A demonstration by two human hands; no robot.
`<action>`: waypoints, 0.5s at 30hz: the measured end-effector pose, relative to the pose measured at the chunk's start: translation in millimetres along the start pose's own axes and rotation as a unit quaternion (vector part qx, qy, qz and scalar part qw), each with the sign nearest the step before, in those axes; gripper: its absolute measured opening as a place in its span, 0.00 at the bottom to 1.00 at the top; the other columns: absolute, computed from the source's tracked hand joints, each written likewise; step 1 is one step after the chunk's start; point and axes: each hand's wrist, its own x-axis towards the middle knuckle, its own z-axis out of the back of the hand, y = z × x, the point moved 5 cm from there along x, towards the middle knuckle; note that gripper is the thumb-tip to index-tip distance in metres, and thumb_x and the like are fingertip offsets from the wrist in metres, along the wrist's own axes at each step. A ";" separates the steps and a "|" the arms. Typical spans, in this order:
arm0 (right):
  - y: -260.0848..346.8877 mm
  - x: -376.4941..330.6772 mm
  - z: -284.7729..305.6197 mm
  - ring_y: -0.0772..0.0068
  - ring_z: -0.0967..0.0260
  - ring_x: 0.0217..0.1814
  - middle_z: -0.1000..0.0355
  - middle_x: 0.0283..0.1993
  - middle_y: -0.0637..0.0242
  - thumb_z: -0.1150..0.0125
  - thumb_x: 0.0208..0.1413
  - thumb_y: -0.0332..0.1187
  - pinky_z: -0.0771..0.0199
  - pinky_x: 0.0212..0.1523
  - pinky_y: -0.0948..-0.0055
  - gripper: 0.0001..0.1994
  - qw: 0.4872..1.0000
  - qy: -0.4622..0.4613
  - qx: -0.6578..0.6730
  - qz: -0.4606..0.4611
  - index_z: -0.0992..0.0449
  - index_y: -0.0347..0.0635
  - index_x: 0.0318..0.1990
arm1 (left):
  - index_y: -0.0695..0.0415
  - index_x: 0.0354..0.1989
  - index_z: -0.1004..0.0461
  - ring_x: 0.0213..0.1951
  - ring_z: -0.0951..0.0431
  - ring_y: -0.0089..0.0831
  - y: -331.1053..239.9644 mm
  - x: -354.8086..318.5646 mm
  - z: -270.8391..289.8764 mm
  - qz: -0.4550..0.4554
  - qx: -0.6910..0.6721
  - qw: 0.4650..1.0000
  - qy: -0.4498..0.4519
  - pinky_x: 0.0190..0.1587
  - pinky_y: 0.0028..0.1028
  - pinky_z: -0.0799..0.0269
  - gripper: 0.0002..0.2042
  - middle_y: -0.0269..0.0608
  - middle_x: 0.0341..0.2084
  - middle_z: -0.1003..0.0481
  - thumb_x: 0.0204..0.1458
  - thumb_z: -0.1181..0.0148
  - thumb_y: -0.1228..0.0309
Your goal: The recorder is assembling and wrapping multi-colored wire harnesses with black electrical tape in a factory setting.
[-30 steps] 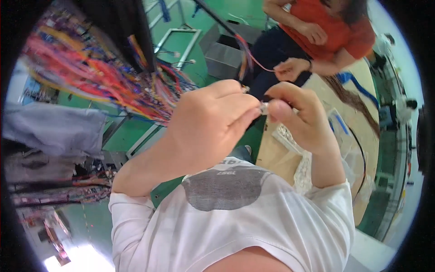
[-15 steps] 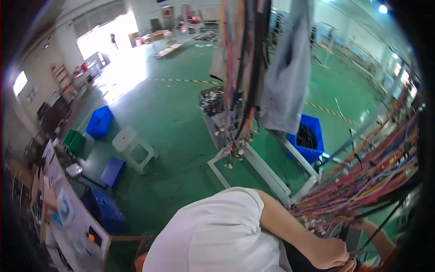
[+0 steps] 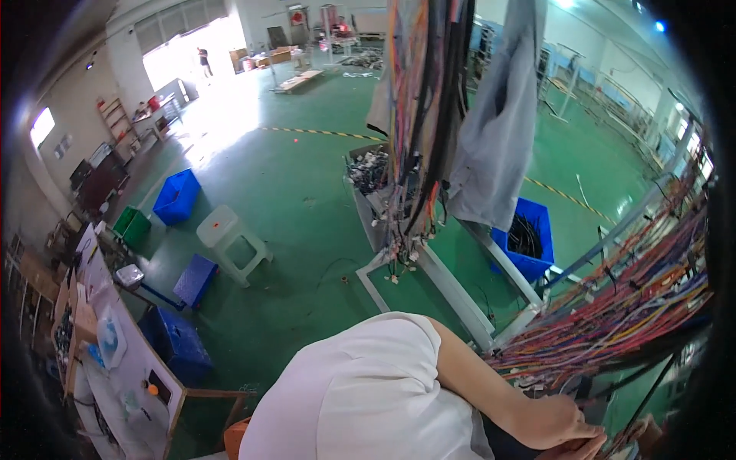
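Note:
My left hand (image 3: pixel 553 423) is at the lower right, at the end of a bare forearm below a white sleeve. Its fingers are bent and pressed together at the tips; whatever lies between them is too small to make out. Just above hangs a thick bundle of multicoloured wires (image 3: pixel 613 314), its lower strands close to the hand. My right hand (image 3: pixel 650 435) shows only as a blurred patch at the lower right edge, beside a dark cable, and its fingers cannot be read.
A metal frame (image 3: pixel 458 295) stands ahead, with hanging cables (image 3: pixel 420 115) and a grey cloth (image 3: pixel 494 130). Behind it a blue bin (image 3: pixel 546 230) holds black cables. Leftward are a plastic stool (image 3: pixel 234 244), several blue bins and a cluttered table (image 3: pixel 126 376).
My left hand has shifted slightly and its fingers now stretch further right. The right forearm, earlier reaching up by the wires, has dropped toward the lower right. The view has shifted a little.

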 end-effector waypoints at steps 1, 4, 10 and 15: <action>19.7 -1.9 -2.5 0.76 0.51 0.14 0.44 0.16 0.69 0.56 0.56 0.39 0.48 0.18 0.74 0.14 0.979 -0.005 -0.160 0.128 0.35 0.41 0.22 | 0.62 0.28 0.33 0.20 0.30 0.44 -0.2 0.2 -3.0 -0.007 -0.026 1.000 0.010 0.22 0.36 0.36 0.07 0.46 0.15 0.31 0.48 0.57 0.72; -9.5 -14.7 3.8 0.76 0.39 0.42 0.35 0.40 0.67 0.65 0.59 0.40 0.40 0.45 0.73 0.15 0.869 0.219 0.409 -0.172 0.33 0.42 0.40 | 0.61 0.32 0.32 0.25 0.30 0.42 -13.8 6.2 18.0 -0.044 -0.087 0.994 -0.049 0.25 0.36 0.36 0.09 0.46 0.22 0.31 0.44 0.55 0.72; -12.4 -25.4 6.3 0.83 0.39 0.31 0.33 0.36 0.68 0.53 0.55 0.30 0.39 0.32 0.86 0.09 0.953 0.009 0.254 -0.164 0.31 0.35 0.38 | 0.61 0.38 0.30 0.23 0.32 0.24 28.8 4.3 40.1 0.204 -0.277 0.937 -0.068 0.26 0.20 0.37 0.09 0.37 0.23 0.30 0.48 0.51 0.78; 40.4 -41.5 10.7 0.87 0.44 0.20 0.32 0.36 0.62 0.55 0.55 0.29 0.45 0.22 0.89 0.11 0.998 0.065 0.022 -0.007 0.32 0.30 0.40 | 0.62 0.39 0.29 0.22 0.39 0.12 27.7 -10.0 31.0 0.333 -0.419 0.845 0.000 0.22 0.14 0.45 0.09 0.30 0.25 0.35 0.50 0.51 0.79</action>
